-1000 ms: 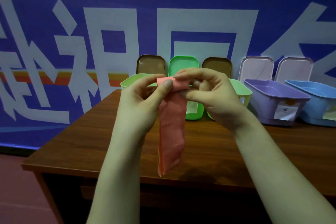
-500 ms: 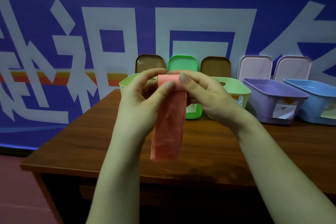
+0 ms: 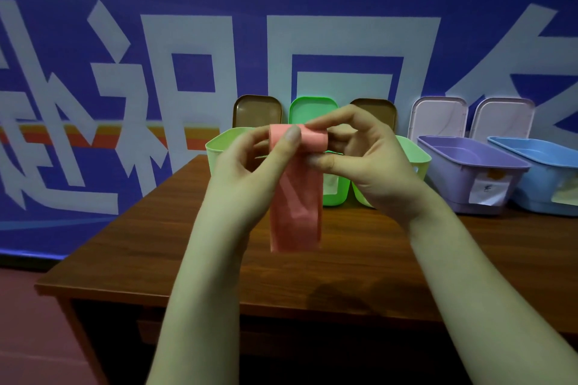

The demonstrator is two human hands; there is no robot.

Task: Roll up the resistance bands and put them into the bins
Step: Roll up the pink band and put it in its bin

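— Where is the band?

— The pink resistance band (image 3: 296,197) is held up above the wooden table (image 3: 175,247); its top is wound into a small roll, the rest hangs loose. The left hand (image 3: 250,172) pinches the roll with thumb on its front, and the right hand (image 3: 369,159) pinches its other end between thumb and fingers.

— And the bins?

— Behind the hands stand light green bins (image 3: 219,144) and a brighter green one (image 3: 336,194) (mostly hidden, contents not visible). To the right, the purple bin (image 3: 469,172) and the blue bin (image 3: 544,175) show nothing inside that can be seen. Lids (image 3: 438,116) lean against the wall behind.
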